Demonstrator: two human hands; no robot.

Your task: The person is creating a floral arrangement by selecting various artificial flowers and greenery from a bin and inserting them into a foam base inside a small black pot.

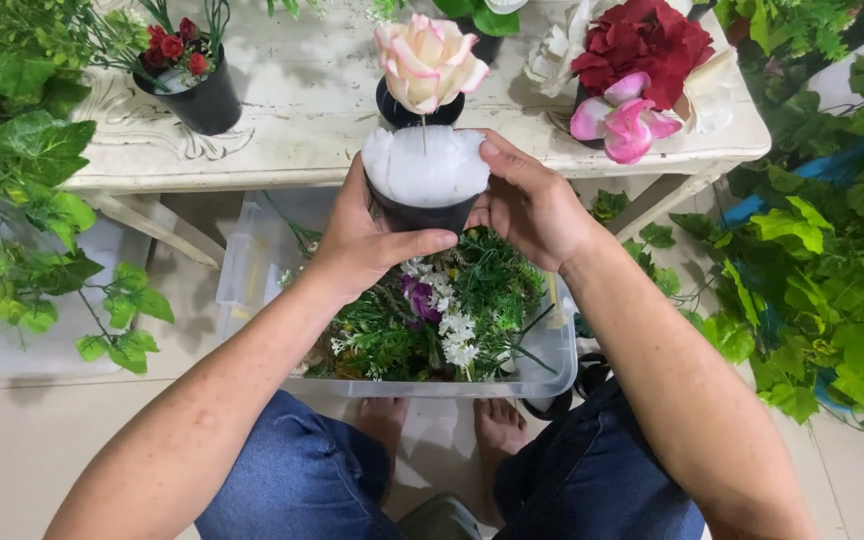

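Both my hands hold a small black pot filled to the top with white foam. My left hand wraps its left side with the thumb across the front. My right hand cups its right side, thumb on the foam's rim. A cream and pink artificial rose stands on a thin stem stuck in the foam. The pot is in the air above a clear plastic bin.
The bin holds artificial greenery and small white and purple flowers. A worn white table behind carries a black pot of red roses and a red, pink and white bouquet. Leafy vines hang on both sides.
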